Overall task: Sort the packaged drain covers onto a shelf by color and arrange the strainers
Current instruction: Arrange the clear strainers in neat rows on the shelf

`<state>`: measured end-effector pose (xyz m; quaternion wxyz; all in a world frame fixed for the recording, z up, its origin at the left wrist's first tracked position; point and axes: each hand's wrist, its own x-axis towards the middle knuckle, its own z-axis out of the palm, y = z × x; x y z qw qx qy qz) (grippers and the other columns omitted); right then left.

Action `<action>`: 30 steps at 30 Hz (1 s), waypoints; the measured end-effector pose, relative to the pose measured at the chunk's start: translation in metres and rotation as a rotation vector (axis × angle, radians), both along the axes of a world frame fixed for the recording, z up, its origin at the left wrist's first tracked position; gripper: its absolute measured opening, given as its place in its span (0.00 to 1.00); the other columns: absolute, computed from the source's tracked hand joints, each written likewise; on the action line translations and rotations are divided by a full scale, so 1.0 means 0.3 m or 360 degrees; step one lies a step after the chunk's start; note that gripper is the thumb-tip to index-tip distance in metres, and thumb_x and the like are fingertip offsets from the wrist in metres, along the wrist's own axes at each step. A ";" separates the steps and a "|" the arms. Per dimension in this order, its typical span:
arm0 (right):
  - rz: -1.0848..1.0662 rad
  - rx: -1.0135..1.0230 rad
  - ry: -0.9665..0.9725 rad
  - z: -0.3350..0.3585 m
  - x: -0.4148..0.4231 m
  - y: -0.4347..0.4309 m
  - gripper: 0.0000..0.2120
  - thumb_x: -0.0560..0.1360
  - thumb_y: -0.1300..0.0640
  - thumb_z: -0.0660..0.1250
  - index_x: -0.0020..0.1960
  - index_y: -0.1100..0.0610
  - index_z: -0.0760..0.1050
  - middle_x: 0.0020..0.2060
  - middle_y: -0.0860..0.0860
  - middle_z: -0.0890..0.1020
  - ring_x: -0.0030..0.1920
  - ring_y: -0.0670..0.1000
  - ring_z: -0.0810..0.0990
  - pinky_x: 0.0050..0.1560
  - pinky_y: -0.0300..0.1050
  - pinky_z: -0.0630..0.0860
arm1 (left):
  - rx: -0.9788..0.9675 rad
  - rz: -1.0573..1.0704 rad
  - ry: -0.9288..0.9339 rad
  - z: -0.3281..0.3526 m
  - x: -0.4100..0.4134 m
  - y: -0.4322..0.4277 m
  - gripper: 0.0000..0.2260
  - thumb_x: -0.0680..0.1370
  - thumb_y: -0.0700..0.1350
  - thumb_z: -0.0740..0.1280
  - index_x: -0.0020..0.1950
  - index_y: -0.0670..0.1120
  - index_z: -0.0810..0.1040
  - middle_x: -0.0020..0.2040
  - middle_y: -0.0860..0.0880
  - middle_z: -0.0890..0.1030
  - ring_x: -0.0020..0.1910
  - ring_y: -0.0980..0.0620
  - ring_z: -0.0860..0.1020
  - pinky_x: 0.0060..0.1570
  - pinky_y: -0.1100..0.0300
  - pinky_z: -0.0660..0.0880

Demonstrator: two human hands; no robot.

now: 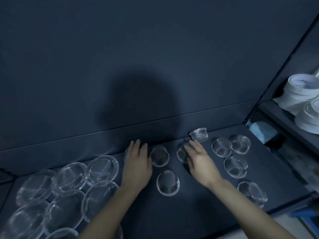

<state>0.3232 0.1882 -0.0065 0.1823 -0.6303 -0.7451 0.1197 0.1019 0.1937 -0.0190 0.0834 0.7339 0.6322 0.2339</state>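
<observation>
Seemingly to align them, left grip [136, 163] and right grip [198, 157], both released flat, rest on strainers [180, 154] on the shelf [172, 213].

Dim shelf bay with dark blue-grey panels, lit from behind the viewer.

A plain dark back panel [120, 40] fills most of the view and bears a broad rounded shadow [141, 104] at its middle. A low ledge [69, 137] runs along its foot where it meets the dark, matte shelf [172, 218]. At the right stands a side rack [283, 121] holding white rolls [300, 88] above and a pale blue stack [260, 131] below. A pale surface [290, 223] shows past the shelf's front edge.
</observation>
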 end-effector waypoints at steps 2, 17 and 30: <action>-0.0167 0.0080 0.0076 0.011 0.028 0.037 0.22 0.72 0.68 0.61 0.67 0.63 0.70 0.68 0.61 0.68 0.70 0.61 0.65 0.70 0.50 0.64 | -0.0066 0.0138 0.0045 -0.002 -0.053 0.033 0.21 0.72 0.37 0.68 0.64 0.35 0.73 0.64 0.33 0.72 0.64 0.32 0.69 0.65 0.43 0.67; -0.0709 -0.0164 0.0573 0.065 0.111 0.218 0.22 0.72 0.61 0.69 0.61 0.62 0.64 0.59 0.63 0.72 0.57 0.62 0.73 0.57 0.49 0.69 | -0.0343 0.0296 -0.0107 0.085 -0.059 0.018 0.29 0.72 0.48 0.70 0.71 0.46 0.66 0.63 0.44 0.72 0.62 0.43 0.71 0.60 0.53 0.71; -0.0418 -0.0077 0.0519 0.114 0.252 -0.063 0.22 0.68 0.60 0.71 0.61 0.58 0.73 0.52 0.52 0.79 0.53 0.54 0.77 0.49 0.41 0.69 | -0.0483 -0.0711 0.0144 0.134 0.310 -0.128 0.26 0.70 0.52 0.68 0.67 0.51 0.67 0.61 0.52 0.72 0.58 0.51 0.72 0.56 0.53 0.73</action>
